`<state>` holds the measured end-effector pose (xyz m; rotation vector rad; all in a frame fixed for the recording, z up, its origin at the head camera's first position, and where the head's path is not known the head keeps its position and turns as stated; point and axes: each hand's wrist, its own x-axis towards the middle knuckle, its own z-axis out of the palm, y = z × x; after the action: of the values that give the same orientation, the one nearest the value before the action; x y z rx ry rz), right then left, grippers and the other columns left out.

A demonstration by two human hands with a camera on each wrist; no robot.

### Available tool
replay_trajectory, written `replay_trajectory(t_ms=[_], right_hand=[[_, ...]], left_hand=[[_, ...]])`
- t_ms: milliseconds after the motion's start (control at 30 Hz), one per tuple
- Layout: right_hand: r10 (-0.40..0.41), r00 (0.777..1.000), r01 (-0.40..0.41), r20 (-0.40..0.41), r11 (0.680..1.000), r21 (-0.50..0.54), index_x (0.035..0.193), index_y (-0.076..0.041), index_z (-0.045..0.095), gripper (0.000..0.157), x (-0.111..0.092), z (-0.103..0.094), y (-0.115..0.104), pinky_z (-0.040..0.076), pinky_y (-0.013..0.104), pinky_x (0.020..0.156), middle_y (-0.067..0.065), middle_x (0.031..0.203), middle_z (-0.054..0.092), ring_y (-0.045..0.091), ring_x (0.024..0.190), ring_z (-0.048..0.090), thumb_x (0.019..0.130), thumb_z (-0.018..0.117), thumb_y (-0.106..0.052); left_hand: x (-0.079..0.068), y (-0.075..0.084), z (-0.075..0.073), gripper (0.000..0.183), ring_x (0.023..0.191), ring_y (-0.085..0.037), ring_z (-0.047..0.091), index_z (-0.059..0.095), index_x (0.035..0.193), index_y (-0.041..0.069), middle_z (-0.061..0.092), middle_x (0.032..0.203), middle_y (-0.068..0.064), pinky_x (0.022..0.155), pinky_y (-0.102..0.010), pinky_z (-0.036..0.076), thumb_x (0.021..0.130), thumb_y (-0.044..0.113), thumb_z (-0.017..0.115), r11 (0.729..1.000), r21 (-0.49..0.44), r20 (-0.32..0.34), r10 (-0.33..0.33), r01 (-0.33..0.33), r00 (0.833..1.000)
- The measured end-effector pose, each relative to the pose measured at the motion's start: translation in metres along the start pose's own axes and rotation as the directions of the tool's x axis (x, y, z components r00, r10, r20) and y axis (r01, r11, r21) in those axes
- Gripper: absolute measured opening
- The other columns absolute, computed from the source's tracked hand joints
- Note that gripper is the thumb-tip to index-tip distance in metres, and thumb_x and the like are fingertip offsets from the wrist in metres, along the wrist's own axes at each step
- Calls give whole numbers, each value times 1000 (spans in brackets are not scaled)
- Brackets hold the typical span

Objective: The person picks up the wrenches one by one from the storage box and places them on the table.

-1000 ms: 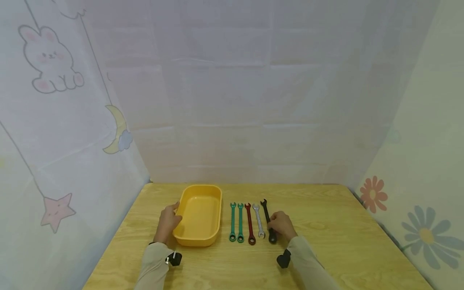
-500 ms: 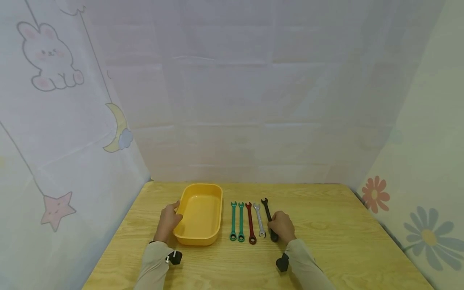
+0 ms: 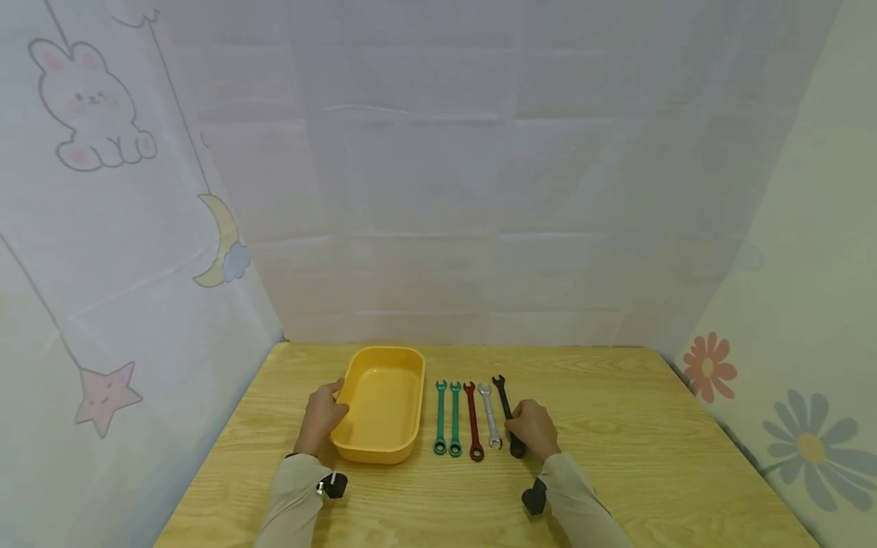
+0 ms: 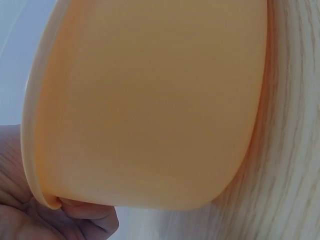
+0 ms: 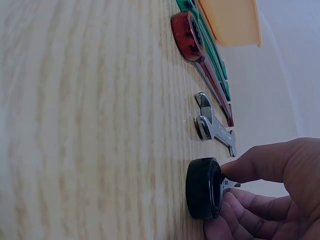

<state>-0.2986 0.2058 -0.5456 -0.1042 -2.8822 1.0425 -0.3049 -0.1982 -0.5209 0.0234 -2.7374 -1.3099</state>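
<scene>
My left hand (image 3: 323, 416) grips the left rim of a yellow plastic basin (image 3: 409, 445), as the left wrist view shows with the hand at the rim (image 4: 29, 145). With thumb and fingers, my right hand (image 3: 536, 428) pinches the shank of a black combination wrench (image 3: 503, 397). Its ring end (image 5: 194, 189) lies close to the tabletop in the right wrist view; whether it touches is unclear. Left of it lie a silver wrench (image 3: 489, 415), a red wrench (image 3: 473, 422) and two green wrenches (image 3: 455, 418), roughly parallel.
The wooden table (image 3: 617, 472) carries the basin on the left and the wrench row in the middle. A pale sheet wall (image 3: 438, 228) rises along the back edge. Printed side walls, one with a bunny (image 3: 96, 114), stand left and right.
The basin and my left hand have shifted slightly right, toward the green wrenches. My right hand stays at the black wrench, its fingers slightly moved; the other wrenches keep their places.
</scene>
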Motion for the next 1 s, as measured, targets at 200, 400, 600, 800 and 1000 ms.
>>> replay_trajectory(t_ms=[200,400,600,800,1000], right_hand=[[-4,1000,4,-1,1000,12,74,-4,62,13,-1,0,-1,43,30,52,3,69,62,17,60,55,78,74,-7],[-4,1000,4,-4,1000,20,74,-4,63,11,-2,2,-1,42,30,51,3,69,62,17,59,55,78,73,-7],[-14,1000,14,-4,1000,27,73,-4,62,12,-2,0,-1,42,29,50,3,67,61,17,58,54,78,72,-7],[-12,1000,12,-2,999,32,73,-4,62,11,-2,1,0,42,30,49,3,68,62,17,57,54,78,72,-7],[-13,1000,14,-5,999,44,74,-4,63,11,-4,1,-1,42,29,50,3,67,62,17,57,55,78,72,-7]], left_hand=[[0,0,0,62,45,-11,23,47,143,-10,63,74,-28,44,-25,31,81,-10,55,1000,19,-15,10,-9,1000],[-2,3,-2,63,46,-11,29,45,143,-11,62,118,-36,46,-26,37,81,-10,55,999,39,-13,-2,2,1000],[-4,3,-2,63,48,-12,31,45,143,-13,55,131,-36,47,-27,37,80,-9,55,998,62,-21,3,-2,1000],[-6,0,-3,64,46,-11,30,45,142,-13,68,91,-28,45,-26,35,80,-9,56,997,76,-33,17,-14,999],[-9,0,-3,63,45,-11,30,47,143,-11,51,59,-4,45,-25,33,81,-4,58,992,123,-52,15,-8,999]])
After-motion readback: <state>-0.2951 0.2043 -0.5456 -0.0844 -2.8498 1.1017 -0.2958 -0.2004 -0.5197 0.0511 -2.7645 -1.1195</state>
